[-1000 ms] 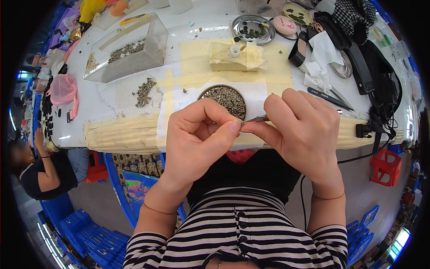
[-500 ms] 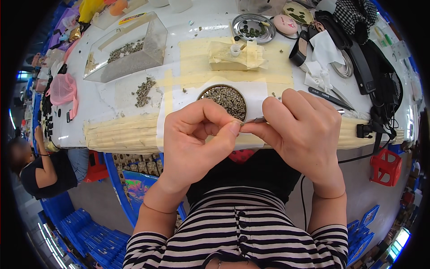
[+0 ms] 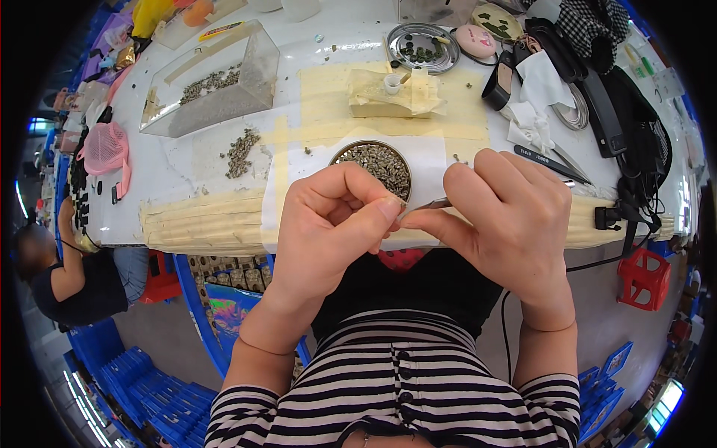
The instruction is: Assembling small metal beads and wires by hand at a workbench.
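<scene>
My left hand point(image 3: 328, 224) is closed in a pinch, thumb against forefinger. A tiny piece point(image 3: 402, 203) just peeks out at the fingertips, too small to name. My right hand point(image 3: 515, 224) is wrapped round a slim metal tool point(image 3: 437, 203) whose flat grey end points at the left fingertips; its kind is mostly hidden by the fingers. The two hands are close together but slightly apart. Just beyond them stands a round tin point(image 3: 373, 160) filled with small metallic parts, partly covered by the left hand.
A clear box point(image 3: 209, 82) and a loose pile point(image 3: 240, 153) of similar parts lie at left. Behind the tin is a tape-covered block point(image 3: 392, 93) with a small cup. Black-handled tweezers point(image 3: 545, 160), white tissue point(image 3: 541, 78) and a round metal dish point(image 3: 422, 48) sit at right and back.
My left hand has drawn slightly away from the right thumb and tilted, and the right hand has shifted a little to the right. The person at far left has moved an arm.
</scene>
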`<state>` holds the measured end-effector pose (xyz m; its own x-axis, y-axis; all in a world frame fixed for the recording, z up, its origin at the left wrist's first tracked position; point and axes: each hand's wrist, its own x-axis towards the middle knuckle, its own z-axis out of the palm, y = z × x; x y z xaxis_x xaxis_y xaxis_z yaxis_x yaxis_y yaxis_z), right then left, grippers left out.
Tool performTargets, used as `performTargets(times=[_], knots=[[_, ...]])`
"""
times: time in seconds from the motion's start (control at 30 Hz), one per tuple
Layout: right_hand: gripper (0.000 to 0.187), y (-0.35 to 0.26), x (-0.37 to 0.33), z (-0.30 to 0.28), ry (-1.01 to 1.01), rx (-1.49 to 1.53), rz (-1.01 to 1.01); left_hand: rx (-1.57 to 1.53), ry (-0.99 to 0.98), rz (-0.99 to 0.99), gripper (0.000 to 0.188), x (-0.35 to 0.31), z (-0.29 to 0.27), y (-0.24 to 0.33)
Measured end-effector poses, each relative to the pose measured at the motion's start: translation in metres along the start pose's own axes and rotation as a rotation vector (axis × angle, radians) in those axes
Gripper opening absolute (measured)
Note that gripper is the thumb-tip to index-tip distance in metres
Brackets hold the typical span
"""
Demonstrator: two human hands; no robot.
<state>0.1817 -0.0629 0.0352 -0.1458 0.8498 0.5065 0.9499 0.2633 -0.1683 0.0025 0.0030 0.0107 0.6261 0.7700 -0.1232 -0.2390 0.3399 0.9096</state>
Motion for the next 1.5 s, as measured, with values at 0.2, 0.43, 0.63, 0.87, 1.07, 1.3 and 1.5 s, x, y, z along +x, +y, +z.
performTargets(times=[0.2,0.43,0.63,0.87,1.07,1.3,1.5], knots=[[0.026,-0.004,-0.009,-0.003,-0.05,0.13,0.115,-0.008,0.019,-0.025,0.006,0.001,0.0,0.001],[0.025,-0.013,-0.016,-0.001,-0.014,0.526,0.225,0.018,0.076,0.129,0.002,-0.001,0.008,-0.003],[0.008,-0.021,-0.027,0.017,0.101,0.821,0.411,0.18,0.117,0.266,0.005,-0.004,0.011,-0.009],[0.007,-0.025,-0.024,0.03,0.165,0.551,0.294,0.097,0.097,0.311,0.009,-0.006,0.01,-0.013],[0.011,-0.024,-0.021,0.036,0.211,0.446,0.252,-0.004,0.085,0.257,0.009,-0.004,0.01,-0.018],[0.011,-0.026,-0.02,0.037,0.209,0.426,0.263,-0.008,0.095,0.262,0.009,-0.004,0.011,-0.018],[0.011,-0.026,-0.02,0.036,0.202,0.419,0.266,-0.009,0.1,0.274,0.01,-0.003,0.011,-0.019]])
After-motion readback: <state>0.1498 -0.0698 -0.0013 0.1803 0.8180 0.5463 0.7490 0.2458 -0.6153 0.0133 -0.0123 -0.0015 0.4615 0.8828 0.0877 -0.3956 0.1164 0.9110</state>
